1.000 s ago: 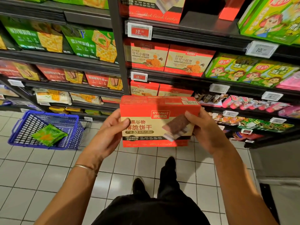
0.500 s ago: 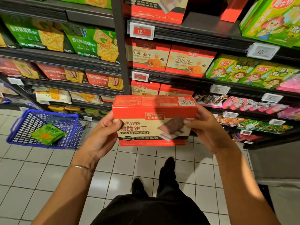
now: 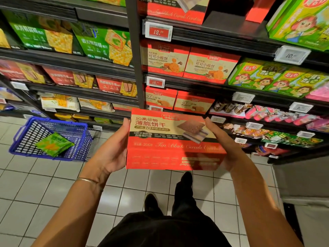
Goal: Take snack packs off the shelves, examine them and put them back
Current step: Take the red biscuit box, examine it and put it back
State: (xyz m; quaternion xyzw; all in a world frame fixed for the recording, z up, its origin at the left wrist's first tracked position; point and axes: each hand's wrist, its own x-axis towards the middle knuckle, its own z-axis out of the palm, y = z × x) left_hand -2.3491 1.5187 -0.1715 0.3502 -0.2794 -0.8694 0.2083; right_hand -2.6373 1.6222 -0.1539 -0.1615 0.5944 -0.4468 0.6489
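**Head view.** The red cracker box [image 3: 170,139] is held in front of the shelves [image 3: 195,78], clear of them and above the tiled floor [image 3: 44,184].

- **Change:** Compared with half a second ago, the box has been tipped. The top panel with its barcode no longer shows, the printed front now faces upward, and a long red side panel is turned toward the wearer. Both thumbs have left the front face.
- **Grip:** The left hand [image 3: 110,150] cups the left end and the right hand [image 3: 226,147] cups the right end. Each thumb lies along an upper corner, and the fingers pass beneath the box, out of sight.
- **Reading:** The examination appears to be under way, face by face, and the return to the shelf has not yet begun. A matching box [image 3: 174,9] on the top shelf probably marks its place.
- **Surroundings:** A blue basket [image 3: 80,139] holding a green packet [image 3: 54,144] stands on the floor at left.
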